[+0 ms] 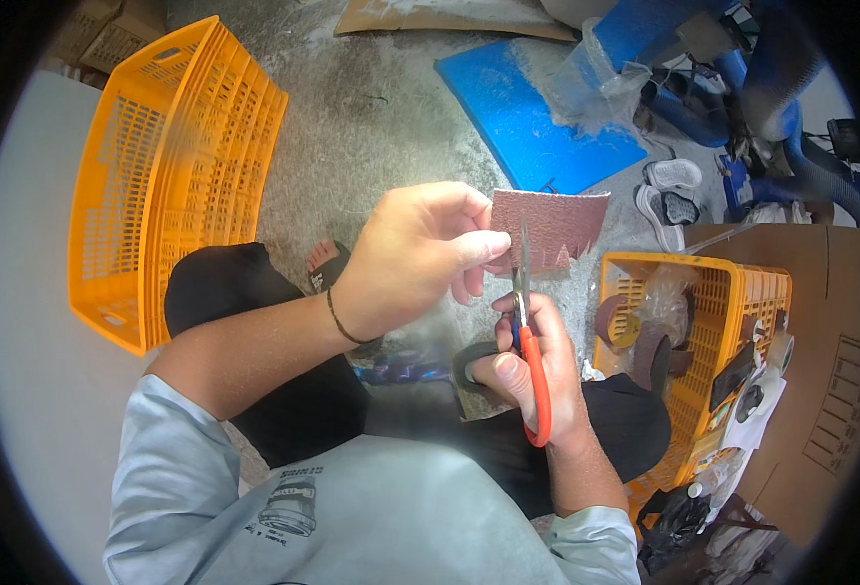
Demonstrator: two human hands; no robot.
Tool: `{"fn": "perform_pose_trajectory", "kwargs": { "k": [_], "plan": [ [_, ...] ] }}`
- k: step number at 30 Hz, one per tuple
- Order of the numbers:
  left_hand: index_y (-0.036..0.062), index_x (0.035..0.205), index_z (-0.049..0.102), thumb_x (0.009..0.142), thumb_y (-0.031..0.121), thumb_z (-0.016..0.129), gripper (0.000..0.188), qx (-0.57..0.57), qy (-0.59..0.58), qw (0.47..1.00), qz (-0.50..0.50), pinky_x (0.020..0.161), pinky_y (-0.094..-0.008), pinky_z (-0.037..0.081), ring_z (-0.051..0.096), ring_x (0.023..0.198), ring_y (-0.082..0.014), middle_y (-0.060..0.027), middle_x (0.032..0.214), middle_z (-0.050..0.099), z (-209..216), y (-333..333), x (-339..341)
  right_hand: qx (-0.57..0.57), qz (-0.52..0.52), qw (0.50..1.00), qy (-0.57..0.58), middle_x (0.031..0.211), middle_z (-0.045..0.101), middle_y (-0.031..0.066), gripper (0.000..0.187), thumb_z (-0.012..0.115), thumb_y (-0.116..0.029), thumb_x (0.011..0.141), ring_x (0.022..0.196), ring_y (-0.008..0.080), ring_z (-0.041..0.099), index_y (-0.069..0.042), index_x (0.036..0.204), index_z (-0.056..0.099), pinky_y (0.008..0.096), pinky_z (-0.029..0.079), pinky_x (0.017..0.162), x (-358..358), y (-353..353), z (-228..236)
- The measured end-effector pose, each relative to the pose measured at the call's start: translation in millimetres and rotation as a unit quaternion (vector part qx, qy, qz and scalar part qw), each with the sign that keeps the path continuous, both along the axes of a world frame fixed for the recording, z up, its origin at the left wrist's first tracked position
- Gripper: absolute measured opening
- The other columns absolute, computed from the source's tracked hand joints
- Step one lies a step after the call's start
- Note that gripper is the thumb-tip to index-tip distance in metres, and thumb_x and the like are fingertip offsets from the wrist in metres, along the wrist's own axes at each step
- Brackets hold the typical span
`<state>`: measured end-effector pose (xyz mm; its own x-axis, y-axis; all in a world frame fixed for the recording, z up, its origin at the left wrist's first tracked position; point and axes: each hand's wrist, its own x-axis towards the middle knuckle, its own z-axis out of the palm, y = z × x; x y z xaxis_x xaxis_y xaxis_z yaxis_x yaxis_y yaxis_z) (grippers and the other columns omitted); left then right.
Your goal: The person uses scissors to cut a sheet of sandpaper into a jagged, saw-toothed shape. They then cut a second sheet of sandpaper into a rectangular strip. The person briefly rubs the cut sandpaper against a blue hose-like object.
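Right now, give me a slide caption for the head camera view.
Left hand holds a reddish-brown sandpaper sheet while the right hand cuts it with red-handled scissors, beside an orange crate.

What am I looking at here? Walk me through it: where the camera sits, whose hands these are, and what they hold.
There is no machine here. A person wears a wide-angle camera on the head, looking down, so straight edges bend near the rim. The forearms coming up from below are that person's own. The left hand pinches a reddish-brown sheet of sandpaper. The right hand works red-handled scissors, whose blades meet the sheet's lower edge. The person sits on a grey concrete floor. An orange crate stands empty to the left; another orange crate on the right holds rolls. A blue board lies ahead.
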<state>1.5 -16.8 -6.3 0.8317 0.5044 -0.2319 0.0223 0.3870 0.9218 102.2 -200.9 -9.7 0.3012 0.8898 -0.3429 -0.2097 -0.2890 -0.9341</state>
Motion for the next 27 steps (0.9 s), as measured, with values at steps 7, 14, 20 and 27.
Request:
{"fn": "perform_pose_trajectory", "kwargs": {
  "k": [7,14,20,27],
  "plan": [
    [0.001,0.087,0.063,0.089,0.007,0.067,0.007,0.01,-0.001,1.0,0.006,0.052,-0.0223,0.048,0.06,0.06,-0.0084,-0.0036,0.072,0.063,-1.9,-4.5,-1.5,-0.043,-0.025,0.996,0.067,0.088,0.051,-0.0014,0.05,0.076,-0.014,0.086,0.074,0.0055,0.048,-0.005,0.125,0.046,0.0228,0.042,0.063,-2.6,-0.4,2.2],
    [0.0003,0.091,0.062,0.09,0.004,0.067,0.006,0.052,0.023,0.998,0.013,0.051,-0.0213,0.046,0.058,0.058,-0.0076,-0.0052,0.076,0.064,-2.7,-8.3,-0.7,-0.04,-0.025,0.999,0.017,0.093,0.052,-0.0007,0.056,0.077,-0.018,0.085,0.082,0.0065,0.048,-0.003,0.129,0.045,0.025,0.043,0.071,-4.3,-1.6,-6.5],
    [0.0008,0.093,0.063,0.091,0.003,0.067,0.005,0.09,0.037,0.995,0.017,0.047,-0.0189,0.042,0.056,0.057,-0.0055,-0.0047,0.076,0.064,-2.7,-12.3,0.4,-0.017,-0.03,0.994,0.106,0.093,0.051,-0.0017,0.056,0.077,-0.025,0.086,0.081,0.0057,0.046,-0.003,0.129,0.047,0.0231,0.041,0.071,-1.3,-4.4,-6.3],
    [0.0001,0.091,0.063,0.09,0.002,0.067,0.004,0.096,0.044,0.994,0.014,0.046,-0.0181,0.041,0.054,0.056,-0.0043,-0.0033,0.073,0.063,-2.0,-12.1,-0.2,-0.018,-0.023,0.999,0.031,0.091,0.051,-0.0027,0.052,0.076,-0.03,0.088,0.078,0.0049,0.046,-0.003,0.124,0.05,0.0229,0.041,0.069,0.1,-0.2,-3.1]
  ]
}}
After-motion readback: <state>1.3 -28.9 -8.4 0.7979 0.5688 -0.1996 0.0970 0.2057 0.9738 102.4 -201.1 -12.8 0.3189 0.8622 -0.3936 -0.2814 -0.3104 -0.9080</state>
